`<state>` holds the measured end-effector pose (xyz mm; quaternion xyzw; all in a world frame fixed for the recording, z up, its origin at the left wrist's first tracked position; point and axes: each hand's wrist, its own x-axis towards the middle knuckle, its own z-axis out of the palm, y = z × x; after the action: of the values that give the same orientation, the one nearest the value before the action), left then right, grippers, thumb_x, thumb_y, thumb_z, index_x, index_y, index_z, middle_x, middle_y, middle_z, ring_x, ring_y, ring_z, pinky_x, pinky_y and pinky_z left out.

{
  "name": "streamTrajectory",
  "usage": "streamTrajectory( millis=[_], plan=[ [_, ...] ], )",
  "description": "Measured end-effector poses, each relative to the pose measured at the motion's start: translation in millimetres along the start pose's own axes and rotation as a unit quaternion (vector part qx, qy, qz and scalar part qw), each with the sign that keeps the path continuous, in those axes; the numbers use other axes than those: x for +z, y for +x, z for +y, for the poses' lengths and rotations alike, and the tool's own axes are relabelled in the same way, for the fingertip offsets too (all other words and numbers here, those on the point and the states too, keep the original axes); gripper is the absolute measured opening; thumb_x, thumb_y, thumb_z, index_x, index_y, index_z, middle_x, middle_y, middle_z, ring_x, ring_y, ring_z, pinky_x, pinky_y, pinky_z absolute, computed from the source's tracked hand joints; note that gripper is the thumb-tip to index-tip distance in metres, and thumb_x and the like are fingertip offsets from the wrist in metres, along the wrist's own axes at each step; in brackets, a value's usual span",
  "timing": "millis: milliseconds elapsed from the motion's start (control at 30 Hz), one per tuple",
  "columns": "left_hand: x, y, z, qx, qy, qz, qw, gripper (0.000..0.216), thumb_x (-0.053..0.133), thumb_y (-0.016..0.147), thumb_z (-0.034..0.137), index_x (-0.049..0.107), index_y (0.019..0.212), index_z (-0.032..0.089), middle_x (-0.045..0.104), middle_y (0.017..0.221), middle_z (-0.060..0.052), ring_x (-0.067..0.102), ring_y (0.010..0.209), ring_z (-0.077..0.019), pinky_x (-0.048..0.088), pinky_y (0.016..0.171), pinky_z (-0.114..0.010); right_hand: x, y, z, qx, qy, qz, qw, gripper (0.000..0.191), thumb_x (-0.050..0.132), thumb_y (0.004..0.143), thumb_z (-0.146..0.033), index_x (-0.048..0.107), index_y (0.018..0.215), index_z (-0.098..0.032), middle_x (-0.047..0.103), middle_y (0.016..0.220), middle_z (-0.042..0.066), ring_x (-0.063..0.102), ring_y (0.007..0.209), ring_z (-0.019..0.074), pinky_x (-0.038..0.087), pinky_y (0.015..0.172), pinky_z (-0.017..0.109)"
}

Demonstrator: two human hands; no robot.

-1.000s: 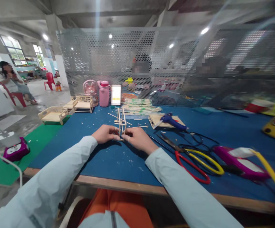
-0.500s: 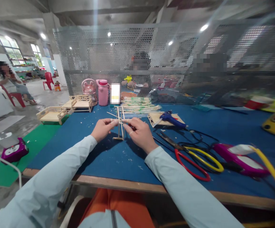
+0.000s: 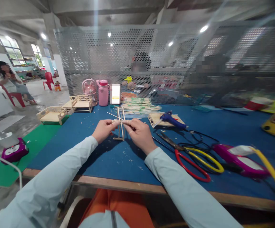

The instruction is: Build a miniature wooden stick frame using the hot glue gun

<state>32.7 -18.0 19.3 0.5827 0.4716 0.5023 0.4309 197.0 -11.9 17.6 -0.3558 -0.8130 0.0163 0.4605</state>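
A small frame of thin wooden sticks [image 3: 122,134] stands upright on the blue table, between my two hands. My left hand [image 3: 104,129] pinches it from the left at mid-height, with thumb and forefinger pressed together. From the right, my right hand [image 3: 139,131] grips the same frame at about the same height. The fingertips of both hands nearly meet there and cover the joint. Just behind the frame lies a pile of wooden sticks [image 3: 137,106] with green bands. A blue glue gun [image 3: 172,119] rests on a flat wooden piece [image 3: 153,118] to the right.
Scissors [image 3: 191,161] with red and yellow handles lie right of my right hand, near black cables and a purple power strip [image 3: 241,161]. Small wooden beds [image 3: 52,114] stand at the left. A pink bottle [image 3: 103,93] and a mesh screen [image 3: 92,57] are behind.
My left hand has shifted slightly to the right, its fingertips closer to the right hand's. The wooden frame and my right hand are almost unmoved.
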Motion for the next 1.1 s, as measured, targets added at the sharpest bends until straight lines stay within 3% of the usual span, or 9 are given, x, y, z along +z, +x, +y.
streamTrajectory(
  millis=[333,600,800,1000,1100],
  plan=[
    [1,-1,1,-0.056,-0.109,-0.039,0.992,0.05,0.06,0.065,0.062,0.056,0.073,0.013,0.053,0.066,-0.002,0.049,0.057,-0.0104,0.039,0.044,-0.02,2,0,-1,0.004,-0.008,0.003,1.0,0.023,0.05,0.086,-0.026,0.071,0.094,-0.021,0.062,0.073,0.004,0.057,0.071,0.0162,0.043,0.066,0.026],
    [1,-2,1,-0.057,-0.131,-0.047,0.989,0.053,0.064,0.061,0.064,0.059,0.072,0.012,0.052,0.066,-0.002,0.05,0.058,-0.0108,0.042,0.047,-0.021,7,0,-11,0.028,-0.065,0.02,0.997,0.019,0.06,0.078,-0.028,0.068,0.092,-0.02,0.065,0.082,0.005,0.058,0.073,0.0166,0.042,0.066,0.026],
    [1,1,-1,-0.092,-0.165,-0.05,0.981,0.049,0.06,0.069,0.061,0.06,0.073,0.012,0.054,0.067,-0.002,0.051,0.058,-0.0104,0.042,0.048,-0.021,10,1,-11,0.029,-0.085,0.024,0.996,0.017,0.057,0.082,-0.028,0.069,0.09,-0.02,0.065,0.081,0.005,0.058,0.075,0.017,0.041,0.066,0.026],
    [1,3,-2,-0.17,-0.224,-0.052,0.958,0.043,0.053,0.079,0.055,0.06,0.071,0.013,0.055,0.064,-0.002,0.051,0.052,-0.0091,0.043,0.047,-0.02,11,0,-8,0.032,-0.079,0.026,0.996,0.014,0.057,0.081,-0.028,0.068,0.088,-0.02,0.065,0.081,0.005,0.059,0.076,0.0174,0.041,0.068,0.027],
    [2,4,-3,-0.163,-0.232,-0.038,0.958,0.04,0.054,0.08,0.051,0.06,0.07,0.013,0.054,0.065,-0.002,0.049,0.05,-0.0079,0.04,0.045,-0.019,10,0,-9,0.032,-0.078,0.025,0.996,0.015,0.057,0.081,-0.029,0.068,0.088,-0.02,0.065,0.081,0.005,0.058,0.074,0.017,0.041,0.066,0.026]
  ],
)
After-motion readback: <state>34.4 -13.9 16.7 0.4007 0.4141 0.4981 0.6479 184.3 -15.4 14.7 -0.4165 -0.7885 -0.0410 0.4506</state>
